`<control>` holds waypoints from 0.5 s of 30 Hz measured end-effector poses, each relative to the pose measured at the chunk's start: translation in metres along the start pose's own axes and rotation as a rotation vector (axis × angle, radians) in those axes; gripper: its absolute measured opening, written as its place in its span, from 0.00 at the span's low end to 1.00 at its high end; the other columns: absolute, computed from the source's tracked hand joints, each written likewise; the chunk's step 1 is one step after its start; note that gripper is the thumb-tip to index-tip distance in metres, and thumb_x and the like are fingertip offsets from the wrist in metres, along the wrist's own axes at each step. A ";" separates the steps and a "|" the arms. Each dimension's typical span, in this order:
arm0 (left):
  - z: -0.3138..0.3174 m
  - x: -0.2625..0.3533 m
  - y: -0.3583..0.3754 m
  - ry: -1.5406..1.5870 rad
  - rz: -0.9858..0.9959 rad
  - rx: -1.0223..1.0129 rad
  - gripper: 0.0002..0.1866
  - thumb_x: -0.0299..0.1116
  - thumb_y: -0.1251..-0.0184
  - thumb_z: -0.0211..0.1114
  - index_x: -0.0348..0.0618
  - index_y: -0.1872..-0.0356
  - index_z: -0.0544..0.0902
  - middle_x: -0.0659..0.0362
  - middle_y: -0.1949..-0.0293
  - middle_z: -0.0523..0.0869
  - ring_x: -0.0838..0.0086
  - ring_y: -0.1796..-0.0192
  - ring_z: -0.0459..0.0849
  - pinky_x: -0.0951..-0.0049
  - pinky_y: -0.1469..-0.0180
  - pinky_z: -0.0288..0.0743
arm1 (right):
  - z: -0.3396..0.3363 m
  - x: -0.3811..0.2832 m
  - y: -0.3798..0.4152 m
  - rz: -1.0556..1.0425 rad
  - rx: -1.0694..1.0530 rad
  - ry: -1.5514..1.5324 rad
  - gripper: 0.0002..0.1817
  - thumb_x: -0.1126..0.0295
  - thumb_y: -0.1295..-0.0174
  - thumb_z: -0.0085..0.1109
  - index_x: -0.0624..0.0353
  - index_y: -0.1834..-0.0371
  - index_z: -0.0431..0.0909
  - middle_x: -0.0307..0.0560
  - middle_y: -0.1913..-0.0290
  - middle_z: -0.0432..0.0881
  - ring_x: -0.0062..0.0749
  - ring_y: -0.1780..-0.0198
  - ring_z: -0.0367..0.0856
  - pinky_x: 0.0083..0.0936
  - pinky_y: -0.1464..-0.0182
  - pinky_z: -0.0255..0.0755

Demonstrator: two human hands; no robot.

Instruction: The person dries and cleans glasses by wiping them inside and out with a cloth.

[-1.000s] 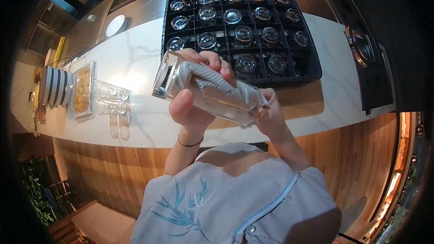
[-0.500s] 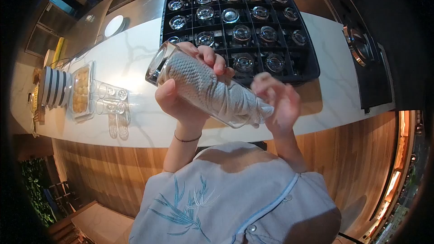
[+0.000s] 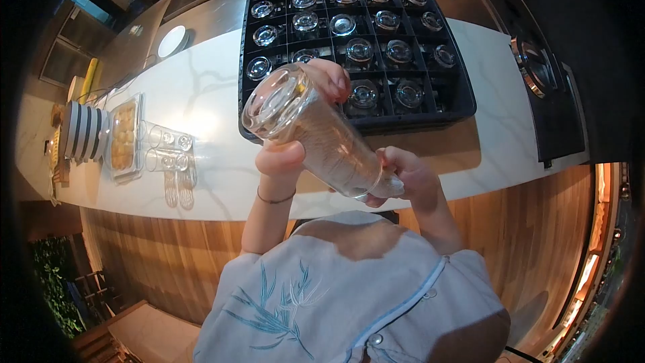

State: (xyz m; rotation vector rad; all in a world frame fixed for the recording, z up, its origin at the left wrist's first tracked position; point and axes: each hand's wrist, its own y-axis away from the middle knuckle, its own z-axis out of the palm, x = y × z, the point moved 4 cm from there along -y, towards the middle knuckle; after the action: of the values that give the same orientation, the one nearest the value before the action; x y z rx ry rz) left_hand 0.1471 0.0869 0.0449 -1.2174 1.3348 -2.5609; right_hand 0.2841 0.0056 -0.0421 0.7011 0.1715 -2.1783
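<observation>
A tall clear glass (image 3: 316,131) lies tilted in the air over the counter's near edge, its thick base pointing up and left. A grey-white cloth (image 3: 336,154) is stuffed inside it. My left hand (image 3: 295,154) wraps the glass near its base, fingers over the top and thumb beneath. My right hand (image 3: 410,178) grips the cloth's end at the glass's mouth, lower right.
A black compartment rack (image 3: 463,94) holding several upturned glasses sits on the white marble counter (image 3: 208,94) behind my hands. Two glasses (image 3: 168,148) lie at the left beside a clear food box (image 3: 124,136) and stacked plates (image 3: 80,128). A white dish (image 3: 173,40) stands farther back.
The glass has swung so its base faces up toward the camera. My right hand, briefly off the glass half a second ago, is back at the mouth gripping the cloth.
</observation>
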 end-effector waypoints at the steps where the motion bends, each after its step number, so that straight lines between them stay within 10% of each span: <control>1: 0.003 0.000 0.000 0.025 -0.103 0.077 0.35 0.59 0.65 0.64 0.40 0.61 0.68 0.52 0.61 0.69 0.64 0.54 0.68 0.73 0.54 0.66 | -0.004 0.001 -0.004 0.012 -0.137 -0.071 0.19 0.61 0.38 0.43 0.70 0.55 0.69 0.49 0.68 0.75 0.28 0.68 0.76 0.20 0.70 0.72; 9: 0.017 -0.001 0.004 0.114 -0.227 0.293 0.33 0.45 0.56 0.68 0.44 0.49 0.64 0.51 0.53 0.71 0.65 0.50 0.71 0.67 0.48 0.70 | 0.019 -0.023 -0.002 -0.412 0.115 -0.300 0.14 0.71 0.42 0.56 0.61 0.53 0.71 0.40 0.62 0.77 0.19 0.65 0.77 0.19 0.61 0.77; 15: 0.020 -0.009 0.013 0.329 -0.269 0.469 0.31 0.42 0.51 0.65 0.50 0.46 0.62 0.48 0.45 0.69 0.64 0.43 0.68 0.60 0.43 0.67 | 0.033 -0.043 0.010 -1.077 0.633 0.547 0.10 0.74 0.45 0.57 0.66 0.61 0.77 0.39 0.70 0.79 0.18 0.72 0.76 0.16 0.70 0.72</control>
State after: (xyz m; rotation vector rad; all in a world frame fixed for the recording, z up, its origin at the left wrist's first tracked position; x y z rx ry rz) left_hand 0.1620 0.0676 0.0366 -0.9720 0.5504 -3.1152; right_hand 0.2991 0.0166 0.0102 1.9013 0.1532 -3.0126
